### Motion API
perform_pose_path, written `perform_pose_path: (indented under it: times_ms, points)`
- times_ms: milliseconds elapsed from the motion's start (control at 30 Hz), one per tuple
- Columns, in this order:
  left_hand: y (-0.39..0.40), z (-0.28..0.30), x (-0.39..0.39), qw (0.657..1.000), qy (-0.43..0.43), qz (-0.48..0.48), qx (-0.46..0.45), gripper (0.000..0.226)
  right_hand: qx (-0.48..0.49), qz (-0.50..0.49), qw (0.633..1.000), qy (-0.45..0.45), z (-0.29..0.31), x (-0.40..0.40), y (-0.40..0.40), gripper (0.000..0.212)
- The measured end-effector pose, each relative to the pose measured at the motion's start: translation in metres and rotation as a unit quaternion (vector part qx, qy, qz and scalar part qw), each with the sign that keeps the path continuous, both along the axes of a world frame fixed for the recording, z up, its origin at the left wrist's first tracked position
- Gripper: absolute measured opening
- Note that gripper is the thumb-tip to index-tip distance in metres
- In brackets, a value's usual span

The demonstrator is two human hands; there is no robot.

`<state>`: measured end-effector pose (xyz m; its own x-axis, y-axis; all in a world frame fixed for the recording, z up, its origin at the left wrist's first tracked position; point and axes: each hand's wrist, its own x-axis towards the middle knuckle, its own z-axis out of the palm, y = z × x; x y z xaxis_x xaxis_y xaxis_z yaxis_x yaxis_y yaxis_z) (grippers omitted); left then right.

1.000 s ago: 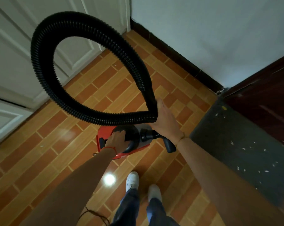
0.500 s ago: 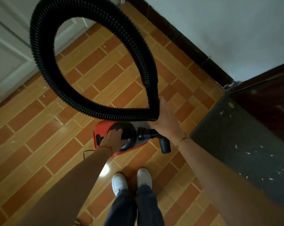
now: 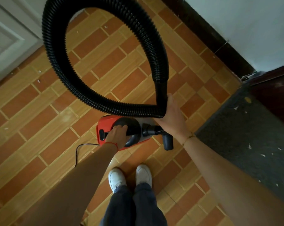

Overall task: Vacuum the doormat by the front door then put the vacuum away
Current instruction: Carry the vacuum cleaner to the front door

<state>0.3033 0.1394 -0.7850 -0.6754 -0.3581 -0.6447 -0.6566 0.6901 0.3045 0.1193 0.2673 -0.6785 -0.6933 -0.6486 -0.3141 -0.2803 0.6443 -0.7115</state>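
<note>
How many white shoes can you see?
2: left shoe and right shoe, side by side on the tiled floor, below the red vacuum.

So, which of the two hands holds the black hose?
The right hand holds the looped black hose. The left hand grips the handle on the red vacuum instead.

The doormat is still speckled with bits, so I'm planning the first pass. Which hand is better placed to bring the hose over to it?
The right hand. It already grips the hose and is nearer the doormat. The left hand is occupied holding the vacuum by its handle.
</note>
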Motion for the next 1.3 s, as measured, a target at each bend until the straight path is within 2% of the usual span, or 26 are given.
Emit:
perform_pose_path:
  times_ms: [333,767,967,1167,1300]
  points:
    - [0.007,-0.013,-0.003,1.0,-0.014,0.002,-0.001,0.032,-0.034,-0.01,0.999,-0.037,-0.022,-0.002,0.012,0.044]
    - [0.017,0.0,0.0,0.999,0.035,0.009,0.0,0.06,-0.059,-0.011,0.996,-0.065,-0.034,-0.006,0.01,0.086]
    - [0.024,0.006,0.027,0.996,0.061,0.067,-0.015,0.073,-0.022,0.016,0.996,-0.086,-0.032,-0.007,0.017,0.099]
    - [0.021,0.003,0.068,0.99,0.011,0.144,-0.002,0.077,0.011,0.03,0.993,-0.109,-0.029,-0.007,0.016,0.109]
    - [0.018,-0.004,0.08,0.987,-0.002,0.161,0.009,0.073,0.02,0.026,0.991,-0.134,-0.026,-0.007,0.013,0.114]
